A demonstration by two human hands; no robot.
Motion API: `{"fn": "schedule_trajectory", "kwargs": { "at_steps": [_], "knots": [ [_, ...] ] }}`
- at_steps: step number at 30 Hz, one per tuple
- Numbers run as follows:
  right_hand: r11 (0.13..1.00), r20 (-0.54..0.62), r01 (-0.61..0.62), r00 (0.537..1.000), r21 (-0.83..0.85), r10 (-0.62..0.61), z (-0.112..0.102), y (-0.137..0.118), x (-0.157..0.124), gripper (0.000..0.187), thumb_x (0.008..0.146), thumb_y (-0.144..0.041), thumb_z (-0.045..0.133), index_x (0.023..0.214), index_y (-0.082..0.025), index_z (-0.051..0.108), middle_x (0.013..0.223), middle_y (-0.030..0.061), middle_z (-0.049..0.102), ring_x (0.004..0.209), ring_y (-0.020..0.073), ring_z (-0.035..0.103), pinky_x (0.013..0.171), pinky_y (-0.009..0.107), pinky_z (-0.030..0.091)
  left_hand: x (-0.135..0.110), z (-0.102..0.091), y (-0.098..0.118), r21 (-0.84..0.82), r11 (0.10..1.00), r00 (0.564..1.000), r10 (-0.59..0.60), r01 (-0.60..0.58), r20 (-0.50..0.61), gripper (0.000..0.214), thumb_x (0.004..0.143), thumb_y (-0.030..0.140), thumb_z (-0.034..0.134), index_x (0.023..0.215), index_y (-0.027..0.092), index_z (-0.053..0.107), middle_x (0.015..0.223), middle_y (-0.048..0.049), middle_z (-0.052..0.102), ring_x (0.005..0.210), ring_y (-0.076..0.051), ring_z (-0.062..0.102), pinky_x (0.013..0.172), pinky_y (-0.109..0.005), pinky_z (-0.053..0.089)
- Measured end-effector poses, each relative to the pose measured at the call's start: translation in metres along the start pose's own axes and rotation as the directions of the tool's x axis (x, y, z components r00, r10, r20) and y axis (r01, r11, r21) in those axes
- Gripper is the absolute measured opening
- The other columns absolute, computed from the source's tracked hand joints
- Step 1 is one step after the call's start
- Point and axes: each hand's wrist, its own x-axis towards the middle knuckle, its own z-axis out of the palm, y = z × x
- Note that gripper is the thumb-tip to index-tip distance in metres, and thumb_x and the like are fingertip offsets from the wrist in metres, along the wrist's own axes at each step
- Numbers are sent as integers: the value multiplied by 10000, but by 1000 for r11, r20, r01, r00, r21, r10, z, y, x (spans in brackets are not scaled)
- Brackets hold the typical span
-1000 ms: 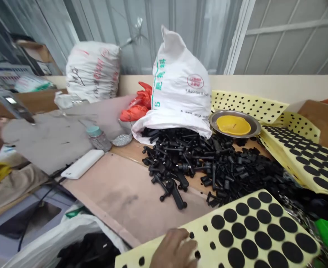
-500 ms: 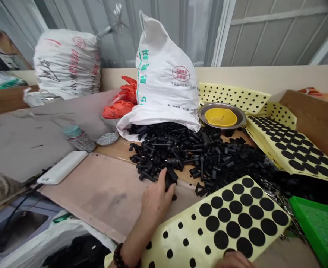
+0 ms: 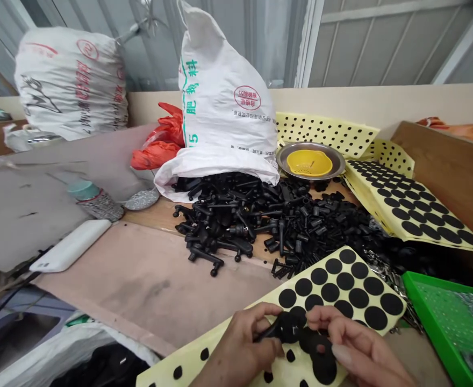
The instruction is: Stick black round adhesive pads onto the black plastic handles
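My left hand (image 3: 246, 344) grips a black plastic crank handle (image 3: 287, 327) by its arm, over a pale yellow sheet (image 3: 228, 336) at the bottom of the view. Beside it, my right hand (image 3: 365, 349) pinches a black round sticker (image 3: 324, 368) with a small hole in its middle. Sticker and handle are close together; whether they touch I cannot tell. Rows of black round stickers (image 3: 357, 298) cover the sheet's right part, and small black dots are left on its lower left. Beyond the hands lies a heap of black plastic parts (image 3: 236, 215).
A white woven sack (image 3: 224, 102) stands behind the heap. To its right are a metal bowl (image 3: 339, 171) with a yellow strainer (image 3: 309, 161) and more sticker sheets (image 3: 422, 207). At right sits a green tray (image 3: 430, 328); at left, a white power bank-like box (image 3: 73, 244) and a jar (image 3: 95, 199).
My left hand has drawn back from the heap to the sheet with a black crank handle. My right hand has come further into view, now holding a peeled sticker. The camera view has shifted slightly.
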Motion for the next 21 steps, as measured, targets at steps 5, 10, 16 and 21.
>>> {"fn": "schedule_trajectory", "kwargs": {
  "at_steps": [5, 10, 16, 21],
  "knots": [
    [1000, -19, -17, 1000, -10, 17, 14, -7, 2, 213, 692, -394, 689, 638, -202, 613, 1097, 105, 623, 1067, 303, 553, 902, 404, 396, 0, 11, -4, 16, 1000, 999, -4, 3, 33, 425, 577, 134, 535, 997, 123, 596, 602, 36, 598, 443, -61, 429, 377, -155, 396],
    [999, -10, -31, 999, 27, 31, 17, -7, 3, 202, 688, -377, 688, 634, -202, 604, 1047, 88, 619, 1007, 279, 573, 809, 354, 436, -1, 16, -8, 21, 999, 997, 46, -48, 65, 409, 607, 106, 497, 996, 125, 622, 646, 16, 615, 468, -65, 453, 359, -134, 407],
    [1000, -5, -22, 1000, 17, 22, 17, -6, 4, 204, 686, -368, 685, 621, -198, 593, 986, 79, 627, 940, 272, 584, 788, 359, 439, -3, 17, -5, 32, 999, 998, 34, -36, 60, 392, 625, 102, 489, 985, 123, 643, 638, 19, 607, 439, -49, 438, 349, -126, 402],
    [999, -7, -24, 1000, -21, 24, 16, -4, 4, 208, 694, -370, 677, 629, -197, 580, 990, 77, 623, 894, 246, 579, 699, 305, 442, -3, 17, -5, 16, 999, 997, 36, -37, 70, 405, 629, 98, 489, 1003, 118, 643, 651, 8, 613, 471, -61, 463, 360, -128, 413]
  ]
}}
